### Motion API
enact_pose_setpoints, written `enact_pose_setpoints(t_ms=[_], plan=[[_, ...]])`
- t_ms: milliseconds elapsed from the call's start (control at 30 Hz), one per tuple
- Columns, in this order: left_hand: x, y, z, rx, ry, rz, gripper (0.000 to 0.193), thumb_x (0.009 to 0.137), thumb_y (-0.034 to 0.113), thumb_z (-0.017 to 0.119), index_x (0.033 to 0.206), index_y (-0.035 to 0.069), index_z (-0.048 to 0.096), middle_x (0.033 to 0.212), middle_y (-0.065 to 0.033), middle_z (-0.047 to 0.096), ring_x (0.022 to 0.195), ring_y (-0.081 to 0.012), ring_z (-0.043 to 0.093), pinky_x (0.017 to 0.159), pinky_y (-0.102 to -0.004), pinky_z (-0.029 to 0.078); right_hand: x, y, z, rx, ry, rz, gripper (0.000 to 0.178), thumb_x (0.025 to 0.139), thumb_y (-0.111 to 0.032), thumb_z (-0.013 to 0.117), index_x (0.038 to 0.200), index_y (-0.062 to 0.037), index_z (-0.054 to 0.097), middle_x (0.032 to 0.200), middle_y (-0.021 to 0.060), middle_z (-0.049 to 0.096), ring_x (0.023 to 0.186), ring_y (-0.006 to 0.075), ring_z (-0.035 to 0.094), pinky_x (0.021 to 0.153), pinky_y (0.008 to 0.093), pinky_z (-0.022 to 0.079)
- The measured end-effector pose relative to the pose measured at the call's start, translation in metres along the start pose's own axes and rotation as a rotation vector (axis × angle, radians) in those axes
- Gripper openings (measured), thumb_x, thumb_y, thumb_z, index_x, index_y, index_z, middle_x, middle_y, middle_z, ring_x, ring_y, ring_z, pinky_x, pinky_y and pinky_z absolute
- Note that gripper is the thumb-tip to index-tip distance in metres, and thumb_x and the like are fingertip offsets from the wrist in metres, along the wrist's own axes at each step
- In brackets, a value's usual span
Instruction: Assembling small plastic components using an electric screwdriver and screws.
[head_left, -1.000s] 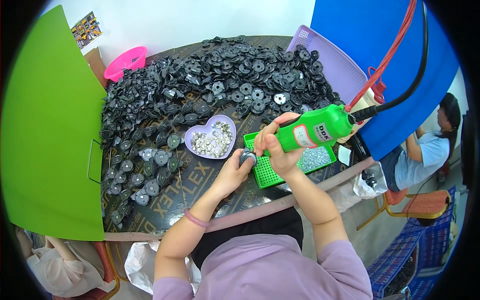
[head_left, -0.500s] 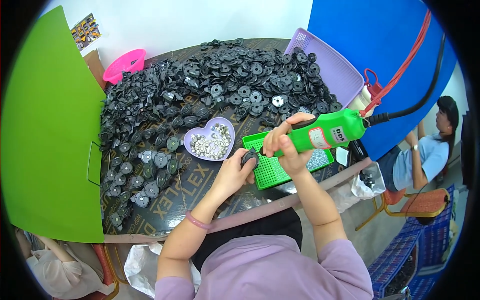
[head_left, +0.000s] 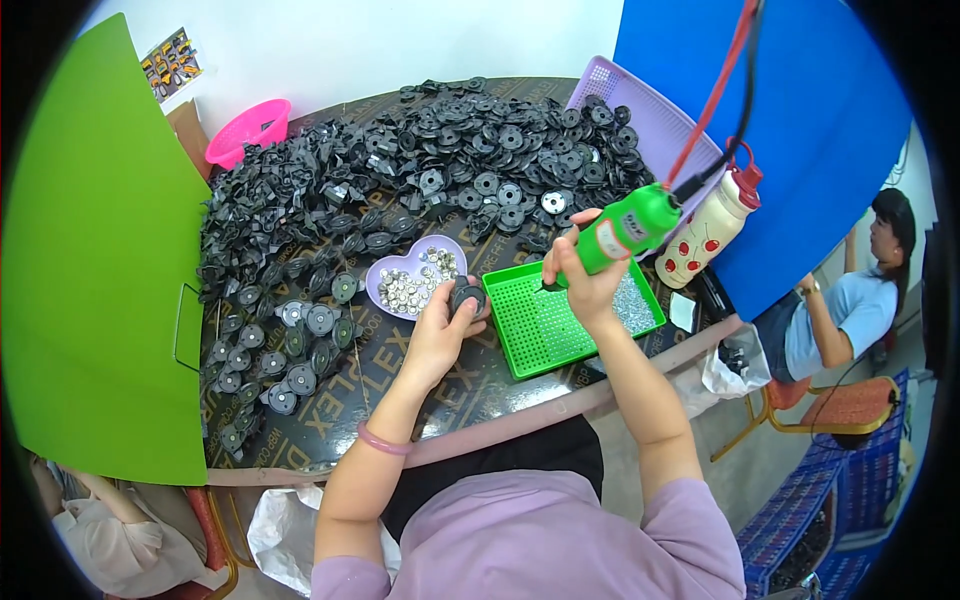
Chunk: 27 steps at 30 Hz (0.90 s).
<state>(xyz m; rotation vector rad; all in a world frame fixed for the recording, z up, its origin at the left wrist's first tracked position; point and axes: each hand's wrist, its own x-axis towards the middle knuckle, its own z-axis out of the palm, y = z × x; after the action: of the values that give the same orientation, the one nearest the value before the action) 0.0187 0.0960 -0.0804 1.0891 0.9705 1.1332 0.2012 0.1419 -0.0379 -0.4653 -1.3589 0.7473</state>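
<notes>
My left hand (head_left: 438, 335) grips a round black plastic part (head_left: 466, 297) just right of the heart-shaped purple dish (head_left: 373, 278), which holds small silver metal pieces (head_left: 408, 292). In my right hand (head_left: 586, 283) is a green electric screwdriver (head_left: 628, 232), tilted so that its dark bit points down and left. The bit's tip is over the green perforated tray (head_left: 530, 365), apart from the black part. Many small silvery screws (head_left: 633, 305) lie in the tray's right end.
A big heap of black round parts (head_left: 400, 165) covers the table's far side, with several more (head_left: 290, 360) at the left. A purple basket (head_left: 715, 150), a cream bottle (head_left: 705, 235) and a pink basin (head_left: 235, 140) stand behind. Green (head_left: 100, 250) and blue (head_left: 770, 130) panels flank the table.
My left hand has moved left with the black part, away from the screwdriver's bit. The screwdriver has swung more upright, its cable shifting left and uncovering the bottle.
</notes>
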Motion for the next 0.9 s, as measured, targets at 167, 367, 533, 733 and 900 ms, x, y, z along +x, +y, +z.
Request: enact_pose_setpoints(t_ms=[167, 367, 533, 733, 900], plan=[[-0.001, -0.002, -0.004, -0.064, 0.087, 0.107, 0.032, 0.090, 0.007, 0.049, 0.119, 0.000, 0.035, 0.110, -0.0140, 0.054, 0.095, -0.0209, 0.060, 0.080, -0.0314, 0.051, 0.002, 0.007, 0.003, -0.062, -0.004, 0.098, 0.026, 0.082, 0.003, 0.055, 0.103, -0.0002, 0.039, 0.062, 0.0038, 0.047, 0.045, 0.0123, 0.050, 0.042, 0.0253, 0.042], [-0.003, 0.011, -0.004, 0.102, 0.059, 0.122, 0.024, 0.087, 0.010, 0.056, 0.108, 0.002, 0.048, 0.079, -0.0062, 0.061, 0.064, -0.0092, 0.057, 0.055, -0.0198, 0.044, 0.000, 0.014, 0.000, -0.081, -0.021, 0.099, 0.027, 0.081, 0.003, 0.056, 0.103, 0.0000, 0.040, 0.063, 0.0040, 0.049, 0.045, 0.0121, 0.051, 0.042, 0.0246, 0.042], [-0.002, 0.007, -0.005, 0.081, 0.035, 0.002, 0.030, 0.089, 0.016, 0.053, 0.114, 0.001, 0.048, 0.068, -0.0017, 0.056, 0.051, -0.0065, 0.048, 0.047, -0.0182, 0.037, -0.001, 0.015, 0.002, -0.079, -0.011, 0.098, 0.027, 0.081, 0.003, 0.057, 0.102, 0.0003, 0.040, 0.063, 0.0037, 0.049, 0.044, 0.0121, 0.051, 0.042, 0.0244, 0.042], [-0.008, 0.008, 0.002, 0.042, -0.038, -0.038, 0.030, 0.092, 0.017, 0.046, 0.119, 0.004, 0.045, 0.066, -0.0036, 0.056, 0.050, -0.0094, 0.053, 0.045, -0.0192, 0.039, -0.001, 0.017, 0.002, -0.051, -0.035, 0.128, 0.026, 0.081, 0.001, 0.058, 0.101, -0.0005, 0.041, 0.063, 0.0035, 0.049, 0.046, 0.0118, 0.051, 0.042, 0.0240, 0.042], [-0.003, -0.007, 0.004, -0.012, -0.104, -0.023, 0.028, 0.093, 0.015, 0.042, 0.117, 0.003, 0.043, 0.079, -0.0086, 0.060, 0.059, -0.0120, 0.058, 0.050, -0.0204, 0.043, 0.009, -0.006, -0.001, 0.110, 0.043, -0.020, 0.027, 0.086, -0.004, 0.051, 0.108, -0.0013, 0.035, 0.060, 0.0044, 0.046, 0.042, 0.0137, 0.047, 0.041, 0.0279, 0.041]])
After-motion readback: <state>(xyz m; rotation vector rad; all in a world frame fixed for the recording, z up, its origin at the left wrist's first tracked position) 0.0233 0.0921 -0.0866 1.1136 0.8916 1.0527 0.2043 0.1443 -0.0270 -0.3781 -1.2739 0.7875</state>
